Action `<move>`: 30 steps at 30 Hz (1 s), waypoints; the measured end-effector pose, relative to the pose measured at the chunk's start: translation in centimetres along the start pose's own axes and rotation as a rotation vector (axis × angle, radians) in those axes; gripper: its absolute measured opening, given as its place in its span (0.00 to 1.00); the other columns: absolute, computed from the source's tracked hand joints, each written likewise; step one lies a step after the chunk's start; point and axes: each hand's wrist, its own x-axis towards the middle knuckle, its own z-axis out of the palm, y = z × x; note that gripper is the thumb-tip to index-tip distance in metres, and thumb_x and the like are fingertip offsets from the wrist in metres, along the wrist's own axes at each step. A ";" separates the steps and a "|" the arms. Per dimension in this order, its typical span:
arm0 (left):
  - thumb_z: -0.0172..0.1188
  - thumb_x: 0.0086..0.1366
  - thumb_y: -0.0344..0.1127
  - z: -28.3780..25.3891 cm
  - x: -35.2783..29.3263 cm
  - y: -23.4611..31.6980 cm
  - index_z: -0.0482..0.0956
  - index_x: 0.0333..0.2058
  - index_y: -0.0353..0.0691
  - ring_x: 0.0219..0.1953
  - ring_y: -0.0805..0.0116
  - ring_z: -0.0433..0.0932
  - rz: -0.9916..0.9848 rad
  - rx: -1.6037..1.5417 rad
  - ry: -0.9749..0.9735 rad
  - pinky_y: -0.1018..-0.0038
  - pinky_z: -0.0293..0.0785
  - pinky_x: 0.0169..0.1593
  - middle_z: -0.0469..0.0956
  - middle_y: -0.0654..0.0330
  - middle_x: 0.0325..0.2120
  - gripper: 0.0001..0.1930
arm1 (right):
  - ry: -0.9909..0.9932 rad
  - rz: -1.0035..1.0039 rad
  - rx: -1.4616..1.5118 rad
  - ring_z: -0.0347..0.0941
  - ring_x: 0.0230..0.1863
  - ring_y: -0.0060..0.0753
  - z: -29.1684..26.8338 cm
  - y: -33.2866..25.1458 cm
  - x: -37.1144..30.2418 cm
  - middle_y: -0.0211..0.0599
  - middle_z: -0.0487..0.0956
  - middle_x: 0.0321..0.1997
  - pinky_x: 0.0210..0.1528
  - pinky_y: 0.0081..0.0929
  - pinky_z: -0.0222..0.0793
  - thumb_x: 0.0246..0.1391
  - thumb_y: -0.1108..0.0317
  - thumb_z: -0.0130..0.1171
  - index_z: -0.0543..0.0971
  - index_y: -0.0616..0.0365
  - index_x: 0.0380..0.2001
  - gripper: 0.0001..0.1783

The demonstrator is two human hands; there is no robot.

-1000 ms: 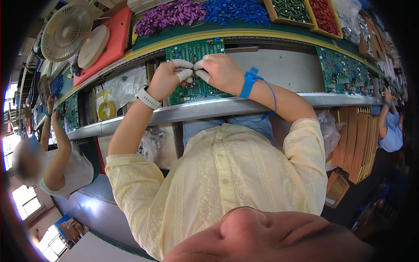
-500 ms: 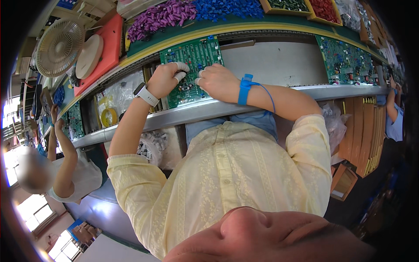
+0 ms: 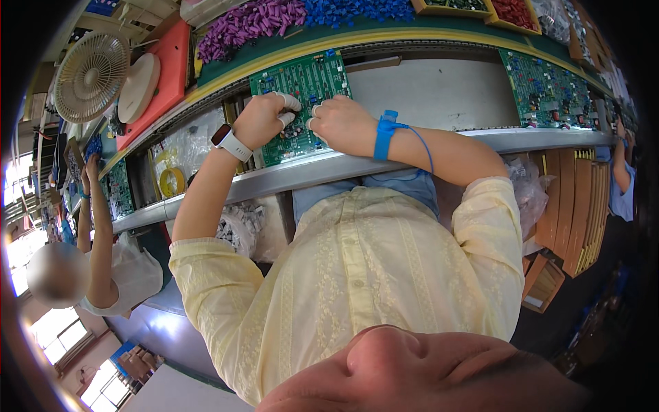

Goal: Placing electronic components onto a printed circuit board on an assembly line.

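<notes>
Circuit board: a green board (image 3: 312,79) is set in the track behind the metal rail (image 3: 274,177), directly in front of the person, with both hands over its nearer half
Left hand: the left hand (image 3: 274,117) is bent over the board, thumb and forefinger in white finger covers (image 3: 288,101) and brought near each other; whether a small part is gripped cannot be told
Right hand: the right hand (image 3: 336,125) is curled beside it, fingertips turned in towards the board; its grip cannot be told either
Step in hand: fine fingertip work among the mounted components is judged to be under way
Next move: a light, steady touch seems to be called for, with neighbouring components left undisturbed
Green surface: purple parts (image 3: 257,27) and blue parts (image 3: 357,12) are heaped on the surface (image 3: 336,33) beyond the track, and red parts are held in a box (image 3: 511,14)
Track: another populated board (image 3: 546,93) is seated farther right
Room: a fan (image 3: 93,77) is placed at left, cartons (image 3: 573,206) are stacked at right, and a co-worker (image 3: 130,275) is seen at left
</notes>
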 end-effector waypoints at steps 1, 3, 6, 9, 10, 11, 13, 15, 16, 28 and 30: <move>0.57 0.51 0.26 0.0 0.0 0.0 0.78 0.34 0.37 0.34 0.54 0.76 0.000 -0.001 -0.001 0.67 0.72 0.40 0.77 0.50 0.31 0.09 | 0.004 0.005 0.012 0.71 0.33 0.36 0.0 0.0 0.0 0.33 0.72 0.25 0.36 0.33 0.63 0.42 0.69 0.53 0.75 0.54 0.22 0.03; 0.56 0.52 0.26 0.0 -0.1 0.0 0.78 0.34 0.37 0.34 0.53 0.76 0.002 0.078 0.004 0.66 0.72 0.40 0.77 0.50 0.30 0.09 | 0.008 0.008 0.024 0.71 0.33 0.36 0.0 0.0 0.0 0.33 0.73 0.25 0.36 0.33 0.63 0.42 0.69 0.53 0.75 0.54 0.22 0.03; 0.56 0.52 0.26 -0.1 0.0 -0.2 0.78 0.33 0.37 0.34 0.53 0.76 0.043 0.070 -0.001 0.65 0.72 0.40 0.77 0.51 0.30 0.08 | 0.015 0.006 0.028 0.71 0.33 0.36 0.0 0.0 -0.1 0.33 0.72 0.25 0.35 0.33 0.63 0.42 0.70 0.53 0.75 0.54 0.22 0.02; 0.58 0.50 0.26 -0.1 0.0 -0.1 0.77 0.33 0.37 0.36 0.55 0.75 0.059 0.096 -0.015 0.67 0.71 0.41 0.77 0.53 0.30 0.09 | 0.028 0.007 0.026 0.70 0.32 0.36 -0.1 0.0 -0.1 0.33 0.72 0.24 0.35 0.33 0.62 0.42 0.70 0.52 0.75 0.54 0.22 0.02; 0.58 0.50 0.26 -0.1 -0.1 0.0 0.77 0.33 0.37 0.36 0.55 0.75 0.061 0.096 -0.017 0.67 0.71 0.41 0.77 0.53 0.30 0.09 | 0.028 0.008 0.025 0.70 0.32 0.35 -0.1 -0.1 -0.1 0.33 0.72 0.24 0.35 0.33 0.62 0.42 0.70 0.52 0.75 0.54 0.22 0.02; 0.58 0.51 0.26 -0.1 -0.1 0.0 0.76 0.34 0.37 0.36 0.55 0.74 0.073 0.119 -0.020 0.67 0.71 0.41 0.77 0.54 0.30 0.09 | 0.028 0.010 0.024 0.70 0.32 0.35 -0.1 -0.1 -0.1 0.32 0.71 0.24 0.34 0.32 0.62 0.42 0.70 0.52 0.74 0.54 0.22 0.02; 0.57 0.51 0.26 -0.1 -0.3 0.0 0.76 0.34 0.38 0.36 0.55 0.74 0.087 0.142 -0.026 0.67 0.70 0.41 0.76 0.55 0.30 0.09 | 0.030 0.009 0.019 0.70 0.32 0.35 -0.1 0.0 -0.2 0.32 0.71 0.24 0.34 0.32 0.62 0.42 0.71 0.52 0.74 0.54 0.22 0.02; 0.55 0.52 0.28 0.0 -0.4 0.1 0.77 0.33 0.40 0.36 0.55 0.74 0.103 0.175 0.000 0.65 0.71 0.40 0.76 0.54 0.30 0.08 | 0.032 0.007 0.016 0.71 0.32 0.34 -0.1 0.0 -0.1 0.32 0.71 0.24 0.34 0.32 0.62 0.42 0.71 0.52 0.74 0.54 0.22 0.02; 0.55 0.52 0.28 0.0 -0.4 0.0 0.77 0.33 0.40 0.36 0.55 0.74 0.103 0.175 -0.003 0.65 0.71 0.40 0.76 0.54 0.30 0.08 | 0.030 0.009 0.011 0.71 0.32 0.34 -0.2 -0.1 -0.1 0.32 0.72 0.24 0.34 0.32 0.63 0.41 0.71 0.52 0.75 0.53 0.21 0.03; 0.57 0.53 0.27 0.1 -0.7 -0.1 0.76 0.36 0.40 0.36 0.56 0.74 0.109 0.253 -0.023 0.66 0.71 0.41 0.76 0.57 0.31 0.10 | 0.062 0.007 -0.035 0.73 0.32 0.35 0.1 -0.3 -0.1 0.32 0.74 0.24 0.33 0.31 0.63 0.38 0.71 0.53 0.77 0.53 0.18 0.03; 0.56 0.52 0.26 0.3 -0.7 -0.3 0.77 0.37 0.41 0.35 0.57 0.74 0.128 0.331 -0.043 0.67 0.72 0.40 0.76 0.57 0.31 0.12 | 0.043 0.000 -0.043 0.73 0.31 0.35 0.3 -0.4 0.0 0.32 0.74 0.24 0.33 0.31 0.63 0.37 0.71 0.54 0.77 0.53 0.18 0.03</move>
